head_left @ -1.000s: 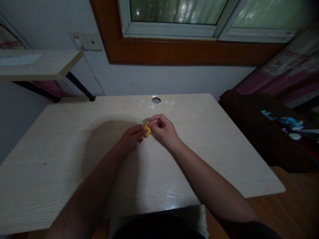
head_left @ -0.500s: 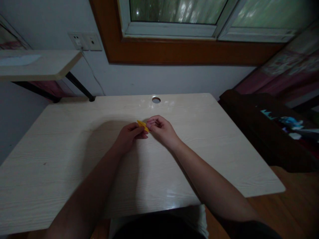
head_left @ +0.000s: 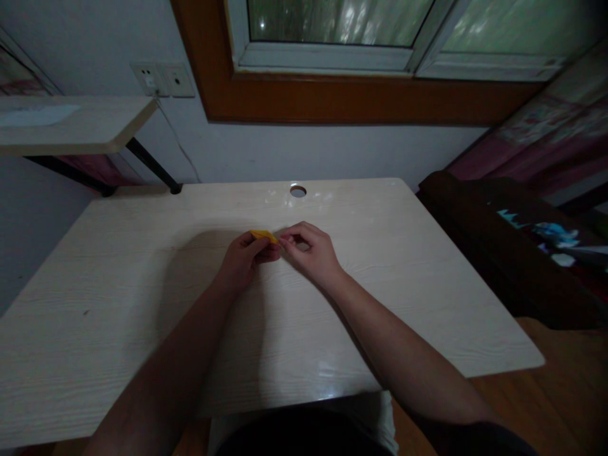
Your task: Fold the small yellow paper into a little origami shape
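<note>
A small, pointed piece of folded yellow paper (head_left: 262,235) is held over the desk between my hands. My left hand (head_left: 243,261) is closed on it, the thumb lying along its near side and the fingers curled underneath. At the paper's right tip, the thumb and index finger of my right hand (head_left: 314,252) are pinched together. The fingertips cover that end, so its exact shape is hidden. My remaining right fingers curl loosely, with a gap behind the pinch.
Both forearms rest over a pale wood-grain desk (head_left: 399,304) with a round cable hole (head_left: 298,190) near its back edge. A raised shelf (head_left: 114,123) on black legs stands at the back left. Dark furniture (head_left: 475,221) with printed fabric or objects adjoins the right side.
The yellow paper has turned to lie flatter, its free point now directed left. My left hand has shifted slightly left, and my right thumb and index finger form a clearer pinch.
</note>
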### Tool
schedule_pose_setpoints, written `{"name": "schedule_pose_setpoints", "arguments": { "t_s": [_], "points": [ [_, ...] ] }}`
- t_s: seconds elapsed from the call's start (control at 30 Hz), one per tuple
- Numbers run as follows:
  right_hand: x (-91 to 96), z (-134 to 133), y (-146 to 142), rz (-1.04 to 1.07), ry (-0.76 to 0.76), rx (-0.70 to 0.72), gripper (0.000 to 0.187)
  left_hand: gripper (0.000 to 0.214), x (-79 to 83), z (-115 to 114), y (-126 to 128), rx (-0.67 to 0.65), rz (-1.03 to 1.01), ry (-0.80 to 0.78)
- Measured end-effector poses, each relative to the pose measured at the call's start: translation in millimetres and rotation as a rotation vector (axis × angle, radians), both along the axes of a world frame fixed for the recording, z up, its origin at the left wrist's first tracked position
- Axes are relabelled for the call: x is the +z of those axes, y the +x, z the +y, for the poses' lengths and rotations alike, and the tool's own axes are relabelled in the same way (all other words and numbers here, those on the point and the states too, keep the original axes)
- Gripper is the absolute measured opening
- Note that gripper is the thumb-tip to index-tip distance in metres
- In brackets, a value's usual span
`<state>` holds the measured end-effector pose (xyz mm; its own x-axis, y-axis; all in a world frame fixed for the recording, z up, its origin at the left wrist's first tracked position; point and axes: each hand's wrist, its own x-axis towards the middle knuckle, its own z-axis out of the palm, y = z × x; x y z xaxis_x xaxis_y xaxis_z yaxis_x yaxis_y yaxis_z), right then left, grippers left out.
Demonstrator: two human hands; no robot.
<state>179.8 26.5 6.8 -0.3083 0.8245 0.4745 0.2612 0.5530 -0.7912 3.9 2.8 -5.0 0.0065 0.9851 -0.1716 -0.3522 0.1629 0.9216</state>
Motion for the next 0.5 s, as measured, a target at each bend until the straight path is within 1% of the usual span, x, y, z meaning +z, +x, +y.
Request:
{"name": "schedule_pose_setpoints", "arguments": {
  "t_s": [0.1,0.27,0.5],
  "points": [
    [2.6,-3,-1,-0.108,0.112,0.032,0.011,0.023,-3.4,-1,2,0.002,-0.007,0.02],
    [1.0,-4,-1,-0.283,0.223,-0.005,0.016,0.023,-10.6,-1,5,0.014,0.036,0.06],
    [-1.5,-1,1,-0.409,0.342,-0.022,0.022,0.022,-6.1,-4,7,0.028,0.085,0.028]
  ]
}}
